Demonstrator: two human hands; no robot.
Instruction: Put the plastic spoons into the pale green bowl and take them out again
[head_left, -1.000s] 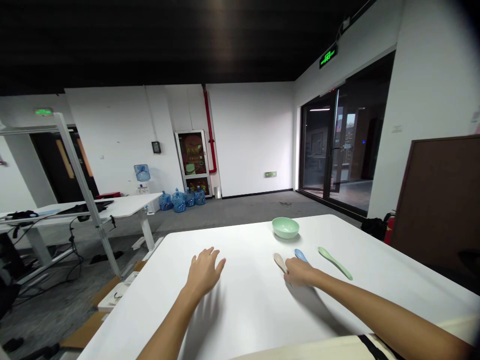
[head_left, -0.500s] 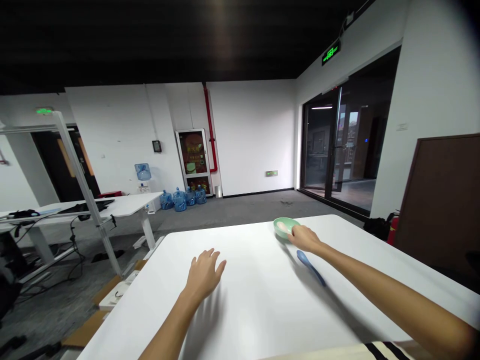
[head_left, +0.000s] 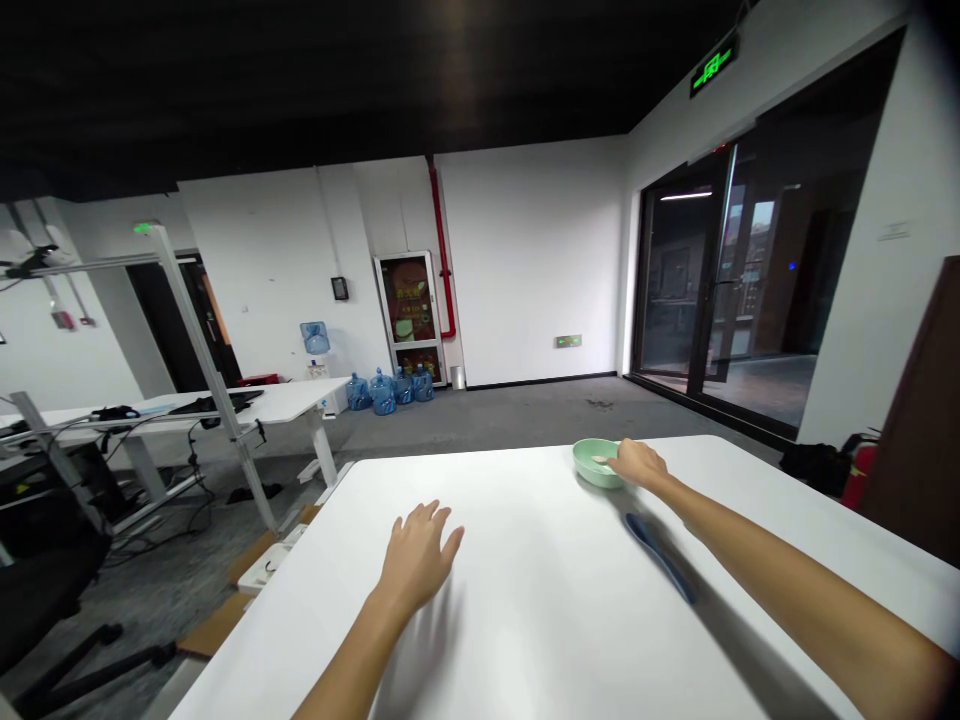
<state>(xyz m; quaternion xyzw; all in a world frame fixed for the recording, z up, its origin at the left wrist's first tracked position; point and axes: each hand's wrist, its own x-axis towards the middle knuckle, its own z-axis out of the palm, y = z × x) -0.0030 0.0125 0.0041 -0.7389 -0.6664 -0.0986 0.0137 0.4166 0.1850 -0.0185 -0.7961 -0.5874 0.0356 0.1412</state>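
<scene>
A light green bowl stands near the far edge of the white table. My right hand is at the bowl's right rim, its fingers closed around what looks like a pale spoon. The pale end shows inside the bowl; the fingers hide the rest. Below the bowl, under my right forearm, a blue spoon lies on the tabletop. My left hand hovers over the left part of the table, fingers spread and holding nothing.
Beyond the table are several blue water bottles on the floor and a fire cabinet. A fire extinguisher stands at the right. Another desk and an office chair are at the left.
The view has turned slightly left. In the bowl, the pale spoon end has shifted right and shows narrower, with my right hand a little farther right. My left hand stays spread.
</scene>
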